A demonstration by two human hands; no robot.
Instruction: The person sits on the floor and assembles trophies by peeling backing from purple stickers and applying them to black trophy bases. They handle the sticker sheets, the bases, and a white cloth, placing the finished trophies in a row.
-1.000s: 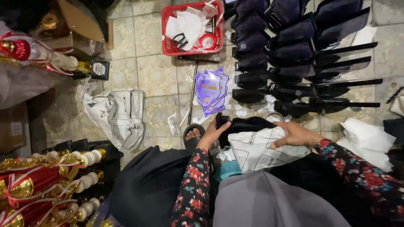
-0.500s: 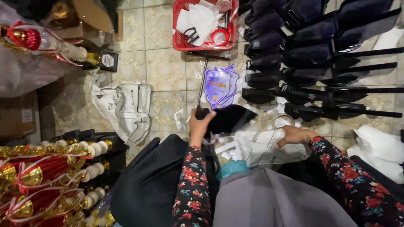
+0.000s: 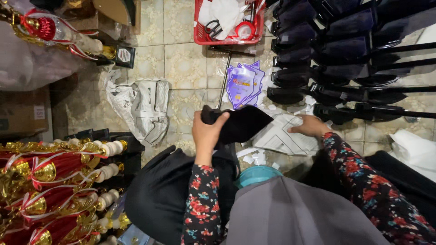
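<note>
I pinch the black fabric piece (image 3: 240, 123) in my left hand (image 3: 206, 134), lifted just above the floor near the printed paper sheet (image 3: 284, 136). My right hand (image 3: 311, 126) lies flat, fingers spread, pinning that paper; steady pressure there seems wise.

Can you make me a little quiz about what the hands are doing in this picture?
1. True or false: the left hand grips a black cloth piece.
2. What does the right hand rest on?
A. a red basket
B. a sheet of white printed paper
C. a pair of scissors
3. Fill in: the purple packets lie on the tiled floor just below the red ____.

Key
1. True
2. B
3. basket
</note>
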